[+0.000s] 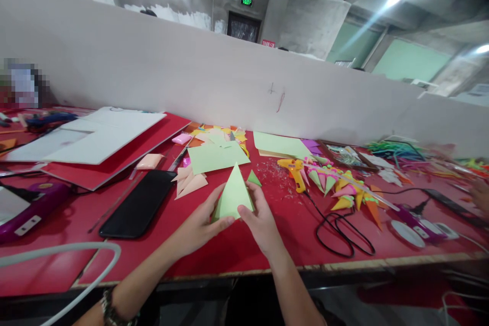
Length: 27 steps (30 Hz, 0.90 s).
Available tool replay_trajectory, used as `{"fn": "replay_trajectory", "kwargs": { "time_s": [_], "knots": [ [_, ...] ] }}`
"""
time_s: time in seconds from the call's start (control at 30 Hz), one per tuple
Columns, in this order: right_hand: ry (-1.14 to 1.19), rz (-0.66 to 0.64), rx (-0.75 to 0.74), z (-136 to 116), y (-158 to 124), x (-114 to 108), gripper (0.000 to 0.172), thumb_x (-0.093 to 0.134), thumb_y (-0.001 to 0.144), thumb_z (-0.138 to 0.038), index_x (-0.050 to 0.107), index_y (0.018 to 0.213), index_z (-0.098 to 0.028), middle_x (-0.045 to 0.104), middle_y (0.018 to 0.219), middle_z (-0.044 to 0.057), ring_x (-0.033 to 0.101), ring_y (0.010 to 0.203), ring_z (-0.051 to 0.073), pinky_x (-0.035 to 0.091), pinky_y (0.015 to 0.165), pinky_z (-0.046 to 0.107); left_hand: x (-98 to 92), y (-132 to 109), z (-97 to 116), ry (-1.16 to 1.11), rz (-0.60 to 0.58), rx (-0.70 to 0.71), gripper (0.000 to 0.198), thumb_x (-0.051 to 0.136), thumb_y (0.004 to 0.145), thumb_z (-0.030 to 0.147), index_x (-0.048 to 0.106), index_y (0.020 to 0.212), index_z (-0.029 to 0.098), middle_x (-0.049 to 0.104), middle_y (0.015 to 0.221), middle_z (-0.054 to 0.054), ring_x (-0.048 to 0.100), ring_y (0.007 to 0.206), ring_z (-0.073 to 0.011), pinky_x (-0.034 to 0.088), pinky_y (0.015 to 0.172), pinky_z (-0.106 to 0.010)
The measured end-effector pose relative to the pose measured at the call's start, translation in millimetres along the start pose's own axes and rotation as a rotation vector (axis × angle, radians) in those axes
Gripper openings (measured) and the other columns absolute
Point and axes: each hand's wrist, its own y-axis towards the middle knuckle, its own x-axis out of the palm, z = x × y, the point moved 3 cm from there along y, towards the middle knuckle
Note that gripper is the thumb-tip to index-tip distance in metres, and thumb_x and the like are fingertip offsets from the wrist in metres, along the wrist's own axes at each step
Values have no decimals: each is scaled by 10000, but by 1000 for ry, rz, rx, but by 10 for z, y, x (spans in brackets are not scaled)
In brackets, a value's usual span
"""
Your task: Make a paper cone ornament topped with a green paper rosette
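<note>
While left hand [204, 224] and right hand [262, 217], half-curled, grip its sides | pale-green paper [234, 191] | triangular, tapering to sharp tip

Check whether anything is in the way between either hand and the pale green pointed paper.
Nothing visible is in the way: the left hand and right hand both touch the pale green pointed paper directly, one on each side. A small darker green paper piece shows just beyond the right hand's fingers.

Paper and plastic
Matt paper is seen in the pointed piece [234, 194], centre; smooth plastic in the glue gun [293, 167], right.
</note>
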Motion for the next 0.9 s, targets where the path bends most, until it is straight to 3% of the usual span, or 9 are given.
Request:
{"fn": "replay_trajectory", "kwargs": {
  "time_s": [0.17, 0.53, 0.7, 0.8, 0.9],
  "knots": [
    [-41, -34, 34, -7, -18, 60, 549, 665, 689, -284, 383, 1159, -257, 512, 1122, 39, 565, 902, 153, 483, 746, 250, 77, 9, -71, 44, -6, 18, 705, 507, 814, 376, 113, 1372, 199, 367, 1349, -113, 410, 1181, -244, 369, 973, -361],
    [10, -130, -40, -69, -18, 128, 633, 668, 669, -365, 369, 1224, -308, 476, 1153, 41, 554, 912, 172, 478, 780, 286, 107, -5, 45, -49, -18, 61, 616, 450, 843, 375, 171, 1370, 221, 325, 1391, -72, 333, 1246, -235, 319, 1019, -353],
    [4, -101, -40, -88, -15, 113, 531, 617, 720, -384, 396, 1195, -293, 514, 1128, 35, 561, 889, 164, 484, 750, 271, 90, -16, 51, -68, -12, 18, 633, 467, 829, 408, 182, 1367, 237, 335, 1388, -50, 355, 1231, -226, 345, 995, -325],
    [-8, -44, 17, -65, -14, 105, 420, 568, 764, -383, 431, 1151, -291, 571, 1020, 16, 575, 825, 148, 487, 703, 251, 85, -28, 51, -95, -18, -63, 618, 436, 836, 437, 198, 1366, 228, 478, 1273, -63, 498, 1083, -222, 435, 886, -321],
    [-10, 17, 72, -9, -9, 99, 391, 521, 793, -400, 432, 1155, -283, 609, 901, 10, 587, 716, 142, 491, 638, 253, 52, -37, 23, -80, 51, -135, 529, 406, 843, 430, 324, 1317, 209, 619, 1046, -52, 538, 1003, -230, 450, 825, -318]
  ]
}}
